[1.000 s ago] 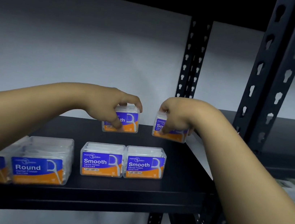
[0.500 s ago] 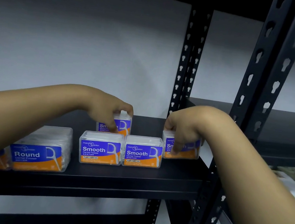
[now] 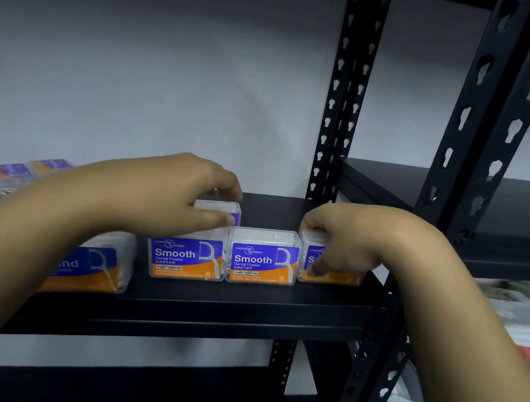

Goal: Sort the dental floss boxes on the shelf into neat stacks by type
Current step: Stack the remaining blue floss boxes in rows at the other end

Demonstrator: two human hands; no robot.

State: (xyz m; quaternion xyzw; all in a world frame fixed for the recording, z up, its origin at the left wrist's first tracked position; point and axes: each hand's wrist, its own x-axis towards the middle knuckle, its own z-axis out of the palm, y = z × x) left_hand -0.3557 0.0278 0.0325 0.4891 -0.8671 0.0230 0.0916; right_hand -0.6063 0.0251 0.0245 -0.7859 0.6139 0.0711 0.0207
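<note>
Shelf (image 3: pixel 242 303), black metal: two Smooth floss boxes (image 3: pixel 185 258) (image 3: pixel 263 258) side by side at the near edge. Right hand (image 3: pixel 346 243), grip pinching a third Smooth box (image 3: pixel 331 276) just right of the pair. Left hand (image 3: pixel 172 194), grip closed around a box behind (image 3: pixel 221 210). Round box (image 3: pixel 94 267) near left; more boxes (image 3: pixel 11 177) far left, blurred.

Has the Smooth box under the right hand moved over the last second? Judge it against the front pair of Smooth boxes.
Yes. The box in the right hand came forward from behind the pair and now sits beside it.
</note>
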